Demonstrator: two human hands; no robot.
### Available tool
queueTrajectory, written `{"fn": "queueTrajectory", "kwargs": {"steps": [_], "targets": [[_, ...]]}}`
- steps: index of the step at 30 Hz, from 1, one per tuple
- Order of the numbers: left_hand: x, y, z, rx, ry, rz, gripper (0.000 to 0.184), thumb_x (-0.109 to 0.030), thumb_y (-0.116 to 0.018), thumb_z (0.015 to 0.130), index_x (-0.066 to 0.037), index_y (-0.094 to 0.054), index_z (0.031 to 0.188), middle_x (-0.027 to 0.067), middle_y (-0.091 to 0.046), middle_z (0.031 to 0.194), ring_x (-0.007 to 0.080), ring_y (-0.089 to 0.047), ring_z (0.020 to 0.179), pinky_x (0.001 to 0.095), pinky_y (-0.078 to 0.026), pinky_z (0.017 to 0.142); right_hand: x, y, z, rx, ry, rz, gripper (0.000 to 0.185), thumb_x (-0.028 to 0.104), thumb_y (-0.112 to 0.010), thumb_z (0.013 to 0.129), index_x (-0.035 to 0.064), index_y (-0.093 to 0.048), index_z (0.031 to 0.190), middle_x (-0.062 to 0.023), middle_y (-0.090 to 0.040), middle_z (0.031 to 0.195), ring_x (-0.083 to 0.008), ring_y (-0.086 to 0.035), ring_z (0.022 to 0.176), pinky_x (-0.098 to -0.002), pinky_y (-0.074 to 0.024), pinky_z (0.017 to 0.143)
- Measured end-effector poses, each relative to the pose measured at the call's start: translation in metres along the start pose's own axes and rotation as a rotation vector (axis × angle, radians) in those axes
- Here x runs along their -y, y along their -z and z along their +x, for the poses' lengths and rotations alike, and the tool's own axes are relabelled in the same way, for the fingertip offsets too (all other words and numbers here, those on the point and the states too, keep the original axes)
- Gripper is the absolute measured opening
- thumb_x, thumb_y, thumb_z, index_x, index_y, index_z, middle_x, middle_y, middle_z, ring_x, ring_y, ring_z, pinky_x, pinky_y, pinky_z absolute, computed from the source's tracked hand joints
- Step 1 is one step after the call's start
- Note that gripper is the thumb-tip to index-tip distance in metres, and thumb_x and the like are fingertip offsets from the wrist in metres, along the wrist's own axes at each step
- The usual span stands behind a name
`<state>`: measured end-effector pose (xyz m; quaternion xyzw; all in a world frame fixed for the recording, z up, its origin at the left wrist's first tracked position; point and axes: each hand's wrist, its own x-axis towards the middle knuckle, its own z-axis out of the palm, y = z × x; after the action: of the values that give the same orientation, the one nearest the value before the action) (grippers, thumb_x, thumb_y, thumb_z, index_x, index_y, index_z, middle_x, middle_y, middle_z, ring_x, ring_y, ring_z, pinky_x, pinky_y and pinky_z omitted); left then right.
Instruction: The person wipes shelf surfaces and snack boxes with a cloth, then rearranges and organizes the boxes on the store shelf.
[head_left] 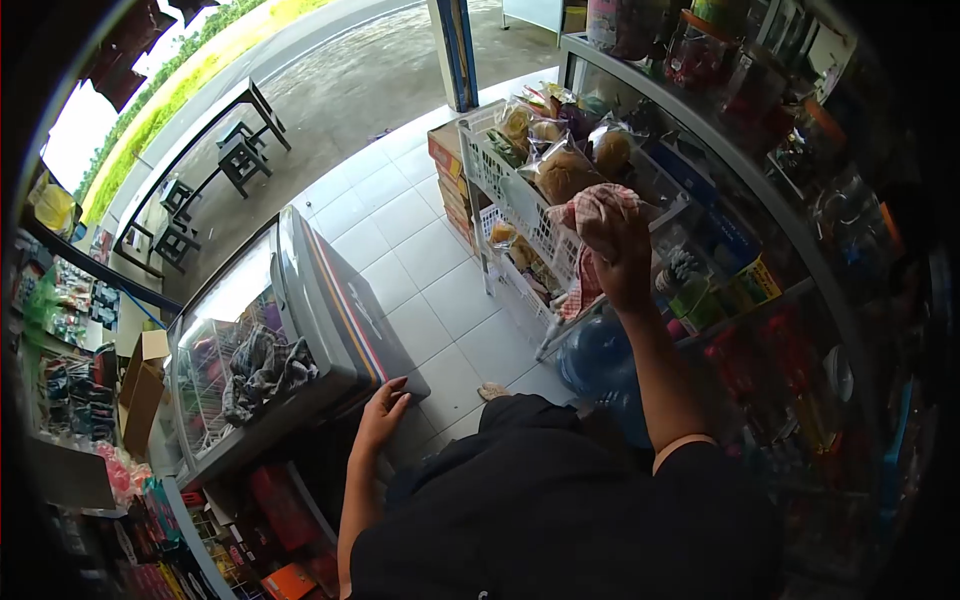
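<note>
Head view, contents:

Right hand [624,272]: one, closed around a red-and-white checked cloth [603,217], bunched in the fist, one end hanging below. Cloth position: at the right side of the white rack [508,187], in front of bagged goods [563,172].

Left hand [378,415]: one, holding nothing, fingers loosely apart, beside the lower corner of the freezer [345,300]; contact cannot be told. Hands well apart.

Step in hand, as judged: handling the cloth at the rack; whether it is wiping cannot be told. Next move, as judged: calls for a firm grip, with the loose end clear of the bags.
</note>
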<state>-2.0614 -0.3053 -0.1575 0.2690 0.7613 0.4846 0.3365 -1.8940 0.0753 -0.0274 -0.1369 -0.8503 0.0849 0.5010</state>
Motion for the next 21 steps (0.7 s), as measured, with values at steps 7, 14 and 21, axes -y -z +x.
{"fn": "queueTrajectory", "kwargs": {"steps": [7,14,21], "targets": [[-0.076,-0.018,0.074,0.071,-0.169,0.241,0.041,-0.023,-0.058,0.083,-0.005,-0.049,0.119,0.0170,-0.053,0.114,0.0295,-0.051,0.106,0.0357,-0.043,0.085,-0.044,-0.120,0.157,0.367,0.106,0.158,0.037,0.004,-0.059,0.073,0.0033,-0.056,0.110,-0.0206,-0.060,0.094,-0.0354,-0.056,0.092,-0.0369,-0.0447,0.082],[-0.014,-0.014,0.075,0.010,0.036,0.132,0.042,-0.024,-0.058,0.084,-0.004,-0.048,0.119,0.0155,-0.052,0.117,0.0291,-0.051,0.108,0.0357,-0.043,0.087,-0.051,-0.244,0.146,0.877,-0.011,-0.248,0.025,0.012,-0.044,0.080,0.0023,-0.061,0.096,-0.0180,-0.047,0.116,-0.0399,-0.042,0.112,-0.0436,-0.0410,0.087],[0.128,-0.050,-0.012,-0.087,0.405,0.045,0.044,-0.028,-0.058,0.082,-0.002,-0.050,0.118,0.0190,-0.053,0.117,0.0309,-0.052,0.107,0.0365,-0.043,0.088,-0.014,-0.181,0.090,1.469,0.704,-0.571,0.024,0.020,-0.053,0.074,0.0091,-0.066,0.091,-0.0084,-0.063,0.086,-0.0275,-0.054,0.097,-0.0445,-0.0373,0.087]]}}
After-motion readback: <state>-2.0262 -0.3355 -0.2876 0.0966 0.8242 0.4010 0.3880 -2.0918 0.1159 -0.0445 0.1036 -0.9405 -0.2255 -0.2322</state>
